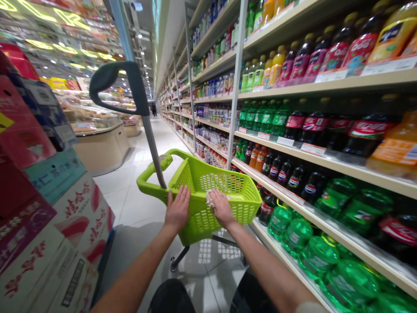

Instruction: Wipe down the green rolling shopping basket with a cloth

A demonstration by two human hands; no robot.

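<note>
A lime-green plastic shopping basket (228,191) on wheels stands on the aisle floor in front of me. A grey pull handle (130,91) rises from it toward the upper left. My left hand (177,208) lies flat on the basket's near rim, fingers stretched out. My right hand (221,208) is on the near rim too, its fingers closed on a small whitish cloth (210,199) pressed against the basket.
Long shelves (325,161) of soft-drink bottles run along the right side. Stacked cartons (48,217) stand at my left. The tiled aisle floor (137,174) stretches ahead, with display counters (97,143) on the left and a distant person (153,108) far down it.
</note>
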